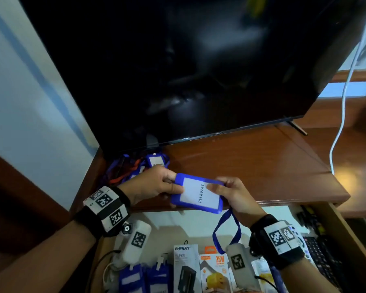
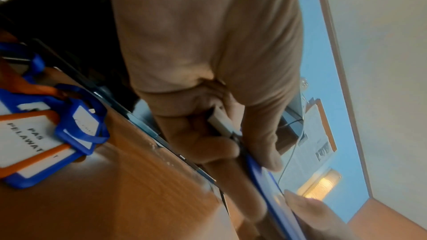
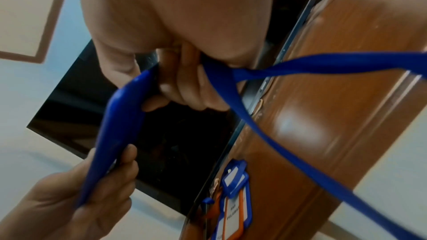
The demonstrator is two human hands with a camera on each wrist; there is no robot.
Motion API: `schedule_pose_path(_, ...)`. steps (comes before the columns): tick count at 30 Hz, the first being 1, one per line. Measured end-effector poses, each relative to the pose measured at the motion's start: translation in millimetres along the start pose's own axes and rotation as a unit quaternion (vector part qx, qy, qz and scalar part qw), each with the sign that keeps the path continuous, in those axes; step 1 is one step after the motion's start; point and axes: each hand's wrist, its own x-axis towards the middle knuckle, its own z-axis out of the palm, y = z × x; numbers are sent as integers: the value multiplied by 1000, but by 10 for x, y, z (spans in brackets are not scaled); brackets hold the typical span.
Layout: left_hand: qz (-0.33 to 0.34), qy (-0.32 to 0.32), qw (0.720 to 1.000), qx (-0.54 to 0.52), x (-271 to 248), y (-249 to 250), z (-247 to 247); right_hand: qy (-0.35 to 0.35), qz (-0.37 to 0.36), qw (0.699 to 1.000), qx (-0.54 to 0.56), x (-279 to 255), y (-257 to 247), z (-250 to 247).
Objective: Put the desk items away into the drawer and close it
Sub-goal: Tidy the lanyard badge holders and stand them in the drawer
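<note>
While over the open drawer (image 1: pixel 336 225) — blue badge holder (image 1: pixel 197 193) pinched between left hand (image 1: pixel 150 186) and right hand (image 1: pixel 232 197).

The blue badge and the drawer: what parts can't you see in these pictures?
- Blue badge: its back, head view, faces away; wrist views show only its edge.
- Strap: lower end, head view, goes behind the right hand wrist device.
- Drawer: front part, head view, cut off by the bottom edge.
- Badge pile: head view, partly behind the left hand.
</note>
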Motion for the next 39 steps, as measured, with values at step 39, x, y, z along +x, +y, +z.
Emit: schedule_pose_path(39,-24,49,933,355,-268,-352,388,-94,-17,951,-296,9,-369,214)
